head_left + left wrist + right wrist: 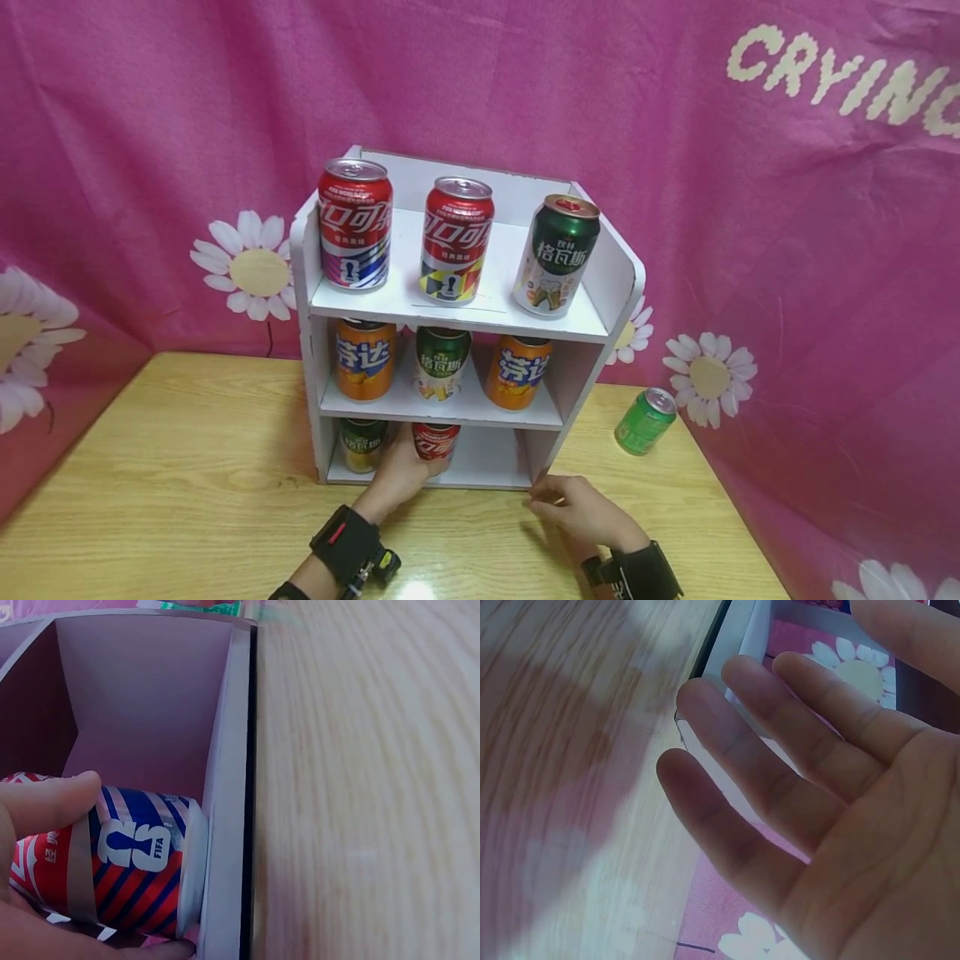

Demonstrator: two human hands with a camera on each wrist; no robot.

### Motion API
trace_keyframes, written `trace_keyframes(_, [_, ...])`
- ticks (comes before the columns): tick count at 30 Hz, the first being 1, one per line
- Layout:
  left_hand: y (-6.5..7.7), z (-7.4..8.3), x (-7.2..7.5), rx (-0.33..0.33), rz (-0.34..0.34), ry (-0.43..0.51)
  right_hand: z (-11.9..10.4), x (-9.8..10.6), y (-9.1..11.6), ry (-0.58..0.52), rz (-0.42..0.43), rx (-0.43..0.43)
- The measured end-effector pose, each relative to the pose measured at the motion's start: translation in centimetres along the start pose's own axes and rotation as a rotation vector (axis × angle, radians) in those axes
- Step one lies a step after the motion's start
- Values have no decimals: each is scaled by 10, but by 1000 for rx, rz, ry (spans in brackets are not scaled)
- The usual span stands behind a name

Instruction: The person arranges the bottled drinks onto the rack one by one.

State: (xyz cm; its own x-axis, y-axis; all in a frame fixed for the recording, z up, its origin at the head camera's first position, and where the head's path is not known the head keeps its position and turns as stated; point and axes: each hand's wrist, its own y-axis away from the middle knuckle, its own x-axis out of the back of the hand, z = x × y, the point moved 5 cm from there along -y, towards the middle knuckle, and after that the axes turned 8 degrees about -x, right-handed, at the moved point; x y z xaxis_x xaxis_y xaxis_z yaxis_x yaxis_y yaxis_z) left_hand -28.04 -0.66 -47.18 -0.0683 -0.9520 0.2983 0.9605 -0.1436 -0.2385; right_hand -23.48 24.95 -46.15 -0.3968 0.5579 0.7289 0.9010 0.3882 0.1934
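My left hand (401,471) grips a red cola can (437,442) in the middle of the bottom shelf. In the left wrist view, thumb and fingers wrap round this can (142,859), whose base is by the shelf's front lip. To its left on that shelf stands a dark green kvass can (363,446), partly shaded. At the lower right front corner of the white shelf unit (480,477) is my right hand (581,507), holding nothing. Its fingers are loosely extended in the right wrist view; whether they touch the unit, I cannot tell.
Two red cola cans (459,242) and a green-and-white kvass can (557,257) occupy the top shelf. On the middle one, a kvass can (441,364) stands between two orange soda cans (365,360). A light green can (645,422) is on the wooden table (187,492), right of the unit.
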Motion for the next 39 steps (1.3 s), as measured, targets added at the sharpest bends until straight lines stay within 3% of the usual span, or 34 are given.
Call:
trace_keyframes(9, [-2,-3,0,21,-22,39,-2,1,1,-11,-1,-8])
trace_keyframes(18, [-3,-3,-1,-14,-59,49,0,1,1,-9,3,4])
trace_keyframes(27, [-1,-1,-2,-7,-30,1,2,2,0,14,8,-2])
trace_keyframes(39, [-3,-2,-2,-3,-57,42,4,2,0,22,9,-9])
